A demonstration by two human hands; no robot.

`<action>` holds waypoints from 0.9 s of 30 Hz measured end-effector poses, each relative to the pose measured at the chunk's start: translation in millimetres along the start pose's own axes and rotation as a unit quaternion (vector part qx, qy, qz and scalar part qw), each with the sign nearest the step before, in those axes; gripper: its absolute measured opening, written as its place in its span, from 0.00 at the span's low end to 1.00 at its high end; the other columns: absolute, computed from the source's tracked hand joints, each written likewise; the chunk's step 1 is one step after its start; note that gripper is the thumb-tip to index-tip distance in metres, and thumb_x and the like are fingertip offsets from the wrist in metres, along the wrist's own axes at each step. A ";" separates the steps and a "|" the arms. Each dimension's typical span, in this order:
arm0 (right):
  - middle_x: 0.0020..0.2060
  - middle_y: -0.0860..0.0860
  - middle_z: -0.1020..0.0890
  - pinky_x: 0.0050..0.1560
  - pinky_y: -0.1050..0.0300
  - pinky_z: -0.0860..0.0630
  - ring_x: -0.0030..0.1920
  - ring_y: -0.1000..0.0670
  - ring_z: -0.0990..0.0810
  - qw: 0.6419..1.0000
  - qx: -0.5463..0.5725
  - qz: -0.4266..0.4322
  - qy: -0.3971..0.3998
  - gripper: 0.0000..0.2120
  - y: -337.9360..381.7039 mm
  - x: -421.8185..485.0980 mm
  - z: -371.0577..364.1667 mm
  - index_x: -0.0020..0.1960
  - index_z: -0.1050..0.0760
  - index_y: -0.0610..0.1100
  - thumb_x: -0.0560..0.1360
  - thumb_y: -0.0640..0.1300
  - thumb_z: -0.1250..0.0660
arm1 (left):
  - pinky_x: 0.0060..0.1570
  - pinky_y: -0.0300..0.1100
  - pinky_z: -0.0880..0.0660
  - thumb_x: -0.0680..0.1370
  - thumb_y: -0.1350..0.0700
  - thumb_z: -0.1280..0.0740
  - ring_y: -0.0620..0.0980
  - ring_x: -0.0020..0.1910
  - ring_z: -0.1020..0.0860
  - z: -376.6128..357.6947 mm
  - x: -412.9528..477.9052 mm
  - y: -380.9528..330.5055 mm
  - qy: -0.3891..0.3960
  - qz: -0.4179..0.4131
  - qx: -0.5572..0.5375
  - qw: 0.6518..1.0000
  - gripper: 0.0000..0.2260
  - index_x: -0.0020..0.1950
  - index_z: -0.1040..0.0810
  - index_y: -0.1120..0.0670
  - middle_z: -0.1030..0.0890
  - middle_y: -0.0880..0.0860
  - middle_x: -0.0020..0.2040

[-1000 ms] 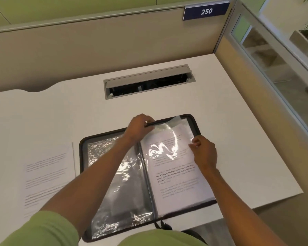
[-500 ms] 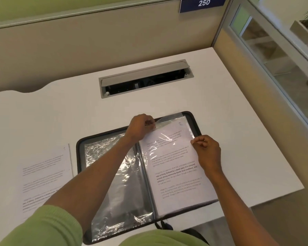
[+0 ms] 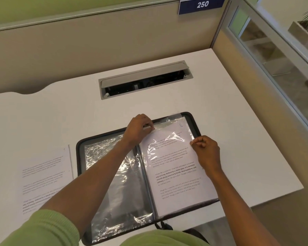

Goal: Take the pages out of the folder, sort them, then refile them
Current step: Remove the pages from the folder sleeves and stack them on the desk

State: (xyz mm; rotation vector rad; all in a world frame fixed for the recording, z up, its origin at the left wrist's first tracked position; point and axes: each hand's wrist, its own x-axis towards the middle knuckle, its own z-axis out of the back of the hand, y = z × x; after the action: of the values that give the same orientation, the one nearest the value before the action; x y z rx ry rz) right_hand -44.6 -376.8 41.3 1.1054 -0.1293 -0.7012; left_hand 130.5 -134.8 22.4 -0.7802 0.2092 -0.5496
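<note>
As left hand [image 3: 140, 128] and right hand [image 3: 205, 150] pinch page [image 3: 176, 174], open folder [image 3: 82, 144], spine [image 3: 147, 176] pointing away

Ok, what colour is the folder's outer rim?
Black; the folder rim shows best in the head view.

One folder [image 3: 78, 157], one sleeved page [image 3: 178, 174], at least one loose page [image 3: 43, 178], one left hand [image 3: 138, 129], one right hand [image 3: 205, 150]

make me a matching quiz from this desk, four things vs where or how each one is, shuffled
1 loose page
2 numbered page
3 cable hatch
4 left hand

a lid raised, far side of the desk
b pinches the plastic sleeve's top edge
c in the folder's right half
d flat, left of the folder

Pairs: 1-d, 2-c, 3-a, 4-b
</note>
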 end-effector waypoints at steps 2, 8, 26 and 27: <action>0.40 0.53 0.14 0.50 0.49 0.16 0.42 0.53 0.15 1.000 -0.003 0.000 0.007 0.03 0.8 0.5 2.2 0.46 0.19 0.46 0.76 0.43 0.25 | 0.53 0.48 0.22 0.77 0.57 0.26 0.47 0.48 0.20 1.7 0.9 0.6 0.032 -0.001 -0.009 0.999 0.01 0.46 0.16 0.53 0.17 0.47 0.45; 0.42 0.52 0.14 0.50 0.48 0.15 0.44 0.51 0.15 0.999 0.011 0.001 0.035 0.02 6.4 0.0 7.4 0.48 0.18 0.46 0.77 0.44 0.26 | 0.50 0.49 0.21 0.83 0.52 0.35 0.49 0.45 0.17 11.2 9.6 -6.6 0.115 0.061 -0.084 0.988 0.06 0.50 0.20 0.50 0.14 0.46 0.44; 0.42 0.49 0.14 0.37 0.63 0.20 0.40 0.54 0.14 0.996 0.056 -0.022 0.066 0.04 10.4 0.2 8.7 0.49 0.19 0.42 0.77 0.42 0.26 | 0.44 0.38 0.23 0.75 0.64 0.23 0.46 0.46 0.16 24.0 85.4 -17.4 0.407 0.077 -0.021 0.910 0.07 0.52 0.14 0.56 0.12 0.53 0.48; 0.42 0.49 0.14 0.36 0.64 0.21 0.39 0.54 0.14 0.996 0.060 -0.023 0.066 0.04 10.3 0.3 9.0 0.49 0.19 0.41 0.77 0.41 0.26 | 0.48 0.40 0.22 0.75 0.61 0.22 0.47 0.46 0.16 21.0 86.5 -17.0 0.408 0.080 -0.019 0.909 0.08 0.52 0.14 0.56 0.12 0.56 0.47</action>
State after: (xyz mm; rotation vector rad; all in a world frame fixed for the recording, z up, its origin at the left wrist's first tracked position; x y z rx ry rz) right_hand -43.6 -381.2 54.1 1.2705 -0.0341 -0.6672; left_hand 204.5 -178.8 51.0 -0.5237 1.0543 -0.6927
